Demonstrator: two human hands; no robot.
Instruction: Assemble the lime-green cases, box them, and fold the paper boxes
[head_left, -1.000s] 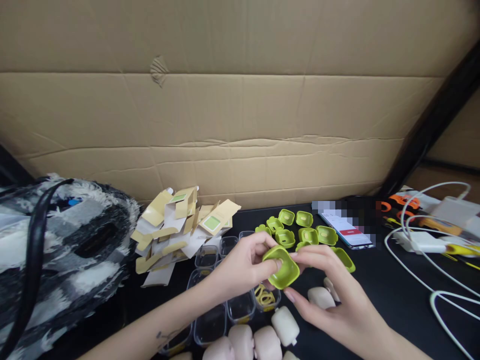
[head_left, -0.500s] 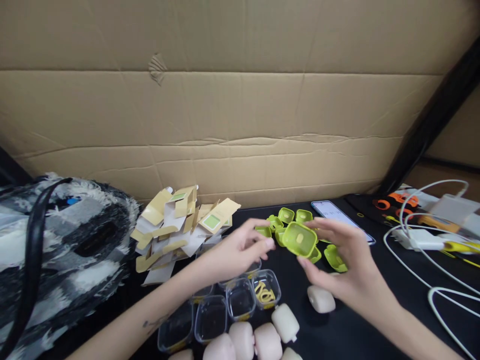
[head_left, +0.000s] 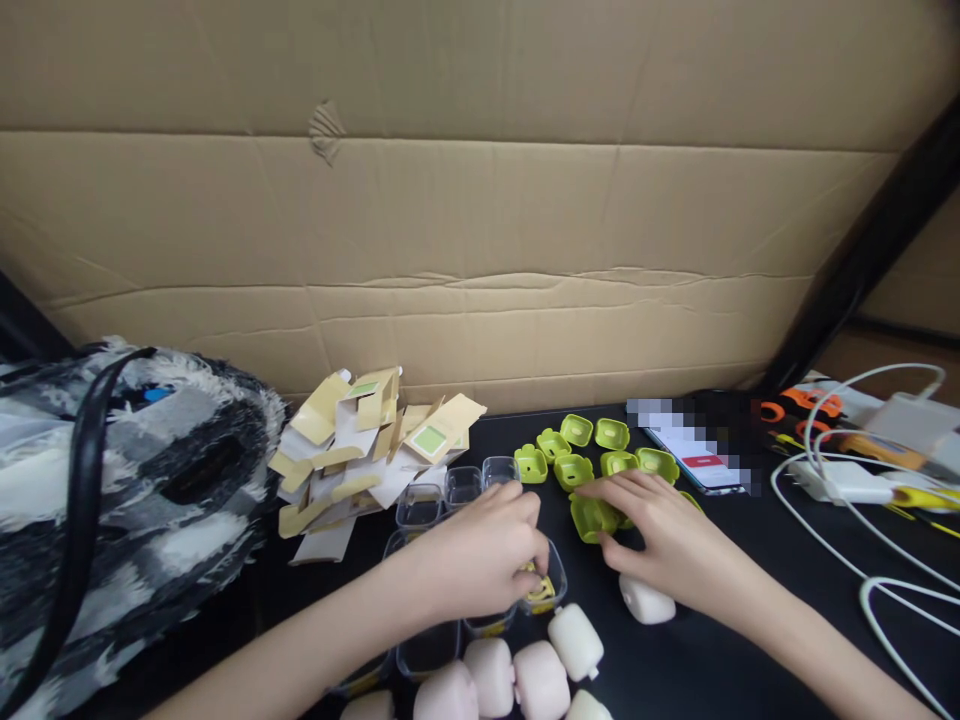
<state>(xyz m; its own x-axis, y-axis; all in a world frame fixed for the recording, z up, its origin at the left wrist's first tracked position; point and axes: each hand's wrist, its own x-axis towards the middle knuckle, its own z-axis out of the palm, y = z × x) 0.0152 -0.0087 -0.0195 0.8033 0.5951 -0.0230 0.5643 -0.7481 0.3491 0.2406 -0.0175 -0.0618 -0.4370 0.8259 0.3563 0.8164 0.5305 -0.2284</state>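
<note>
Green cup: lowered to the near edge of the other green cups, right of and slightly beyond the ring tub; just before, it was held up. Right hand brackets it, thumb and fingers at opposite edges; cannot tell whether they grip. Left hand has moved into the ring tub, fingers curled at the yellow rings; pinch hidden, cannot tell. Judged: cup handling ending, work shifting to rings. Pale pieces lie nearside of the tub; flattened cartons, beyond it, left.
</note>
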